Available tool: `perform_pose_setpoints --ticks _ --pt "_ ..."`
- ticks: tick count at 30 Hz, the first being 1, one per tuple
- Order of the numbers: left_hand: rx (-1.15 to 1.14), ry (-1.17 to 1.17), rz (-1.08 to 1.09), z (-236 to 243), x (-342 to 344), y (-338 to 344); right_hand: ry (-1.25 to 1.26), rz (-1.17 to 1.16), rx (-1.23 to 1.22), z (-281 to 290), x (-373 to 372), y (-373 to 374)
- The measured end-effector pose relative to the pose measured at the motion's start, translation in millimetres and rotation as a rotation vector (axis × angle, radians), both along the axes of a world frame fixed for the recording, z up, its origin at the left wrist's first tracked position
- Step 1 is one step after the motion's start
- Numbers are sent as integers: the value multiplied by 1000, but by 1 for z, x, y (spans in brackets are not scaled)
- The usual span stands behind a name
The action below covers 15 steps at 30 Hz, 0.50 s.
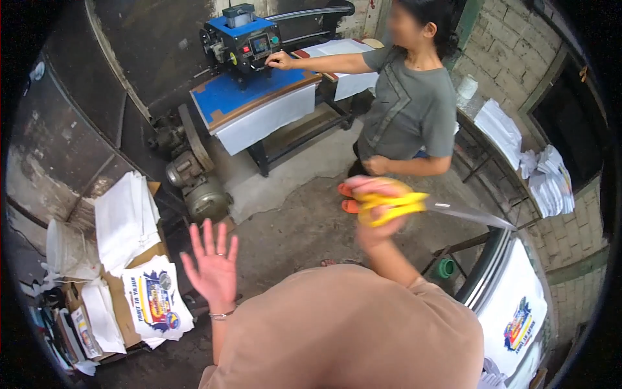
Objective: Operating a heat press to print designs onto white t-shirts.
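My right hand [383, 219] grips yellow-handled scissors [392, 201], slightly blurred, with the long steel blades pointing right toward a machine at the right edge that holds a white printed sheet [512, 324]. My left hand [210, 266] is raised palm up with its fingers spread and nothing in it, a bracelet on the wrist. Just left of it lies a stack of white sheets with colourful prints [155, 298] on cardboard, and behind that are more plain white sheets [126, 220].
A co-worker [405, 110] in grey stands ahead, one hand at a blue press [243, 45] on a table [259, 97]. A motor [201, 191] sits on the floor by it. A bucket [68, 246] is at left; bundled white material [551, 181] lies on a right-hand rack.
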<state>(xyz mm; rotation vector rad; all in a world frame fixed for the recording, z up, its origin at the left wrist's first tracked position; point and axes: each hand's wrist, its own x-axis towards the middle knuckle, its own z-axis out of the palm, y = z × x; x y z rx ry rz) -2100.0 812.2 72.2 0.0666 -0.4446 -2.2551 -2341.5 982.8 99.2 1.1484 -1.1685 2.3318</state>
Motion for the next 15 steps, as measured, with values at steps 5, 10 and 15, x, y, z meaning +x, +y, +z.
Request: perform_pose_setpoints --ticks 5,10,15 --pt "-230 -222 -121 -4 -31 13 524 -1075 -389 95 -68 105" --pt "-348 -364 -330 -5 -68 20 1005 -1680 -763 134 -69 213" --pt "-292 -270 -614 -9 -107 26 1138 -1421 -652 137 -61 256"
